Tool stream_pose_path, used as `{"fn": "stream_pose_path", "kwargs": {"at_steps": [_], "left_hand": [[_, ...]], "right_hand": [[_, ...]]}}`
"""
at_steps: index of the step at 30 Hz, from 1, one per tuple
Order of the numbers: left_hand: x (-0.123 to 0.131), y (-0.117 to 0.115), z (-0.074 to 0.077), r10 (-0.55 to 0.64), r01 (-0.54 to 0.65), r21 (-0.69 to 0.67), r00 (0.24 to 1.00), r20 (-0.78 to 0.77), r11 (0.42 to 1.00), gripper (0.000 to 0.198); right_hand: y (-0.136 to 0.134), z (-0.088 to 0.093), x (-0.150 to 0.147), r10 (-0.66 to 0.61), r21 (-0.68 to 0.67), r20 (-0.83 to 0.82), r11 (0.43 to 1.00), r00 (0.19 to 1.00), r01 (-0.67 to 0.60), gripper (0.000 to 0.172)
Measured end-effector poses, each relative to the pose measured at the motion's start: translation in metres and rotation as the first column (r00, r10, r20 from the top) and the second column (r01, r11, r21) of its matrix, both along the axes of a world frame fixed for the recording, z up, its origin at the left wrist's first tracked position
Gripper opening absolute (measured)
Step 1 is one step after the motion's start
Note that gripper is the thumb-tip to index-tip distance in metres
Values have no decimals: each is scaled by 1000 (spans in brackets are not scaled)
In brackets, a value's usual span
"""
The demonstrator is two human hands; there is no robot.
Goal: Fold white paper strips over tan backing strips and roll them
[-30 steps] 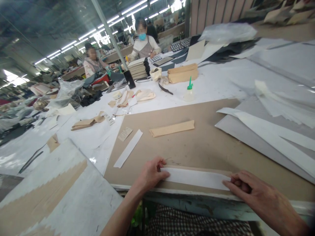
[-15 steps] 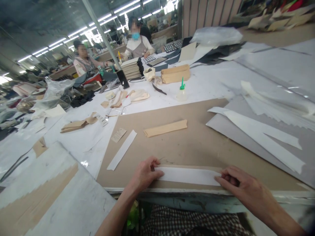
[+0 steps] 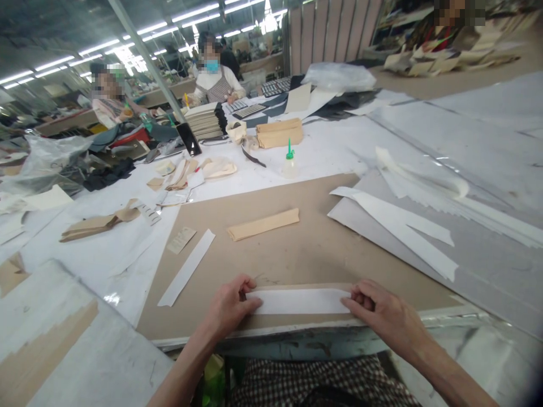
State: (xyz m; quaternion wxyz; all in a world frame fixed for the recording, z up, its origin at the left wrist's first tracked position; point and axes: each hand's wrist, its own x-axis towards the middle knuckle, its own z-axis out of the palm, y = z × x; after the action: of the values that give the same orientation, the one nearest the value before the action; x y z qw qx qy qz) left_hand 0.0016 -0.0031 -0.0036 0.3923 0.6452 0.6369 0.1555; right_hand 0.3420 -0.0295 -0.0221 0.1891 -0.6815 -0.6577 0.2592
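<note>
Left hand (image 3: 231, 308) and right hand (image 3: 384, 316) each pinched shut on an end of long white paper strip (image 3: 299, 301), flat on brown cardboard surface (image 3: 297, 254).

White strip (image 3: 299, 301): long, narrow, plain, paper-like; flat, no folds. Lies lengthwise left to right along near edge of brown board (image 3: 297, 254) on surface. Sits on tan piece (image 3: 305, 287) of like shape; thin tan margin shows along far side. Left end pinched by left hand (image 3: 231, 308), right end pressed by right hand (image 3: 382, 316); middle bare.
</note>
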Motion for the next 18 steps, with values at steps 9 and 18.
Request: {"fn": "stream_pose_path", "kwargs": {"at_steps": [9, 18], "left_hand": [[-2, 1, -6, -4, 5, -27, 1000, 29, 1000, 23], [3, 0, 0, -2, 0, -26, 999, -46, 1000, 19]], "right_hand": [[-1, -1, 0, -6, 22, 12, 1000, 1000, 5, 28], [-2, -5, 0, 15, 90, 78, 996, 997, -22, 26]]}}
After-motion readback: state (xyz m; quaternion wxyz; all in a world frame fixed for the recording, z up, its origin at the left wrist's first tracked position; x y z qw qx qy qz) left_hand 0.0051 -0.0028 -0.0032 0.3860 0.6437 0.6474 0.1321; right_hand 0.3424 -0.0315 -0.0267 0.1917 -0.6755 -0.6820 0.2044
